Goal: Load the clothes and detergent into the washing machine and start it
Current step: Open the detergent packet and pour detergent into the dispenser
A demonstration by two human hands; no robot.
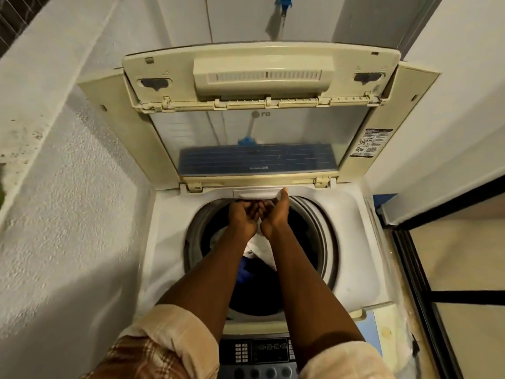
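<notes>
Washing machine, top-loader, lid folded up and back. Clothes lie in the drum: white piece on top, blue and dark beneath. I have both hands at the drum's far rim, below the small white drawer. Left hand: fingers curled, grasp unclear (I cannot tell). Right hand: thumb touches the drawer; other fingers hidden.

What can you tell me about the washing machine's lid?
The lid is cream plastic with a clear window panel. It is folded open and stands upright at the back of the top-loading machine, hinged behind the drum opening. A blue panel shows near its lower edge, and a printed sticker sits on its right frame. Neither hand clearly touches it.
</notes>
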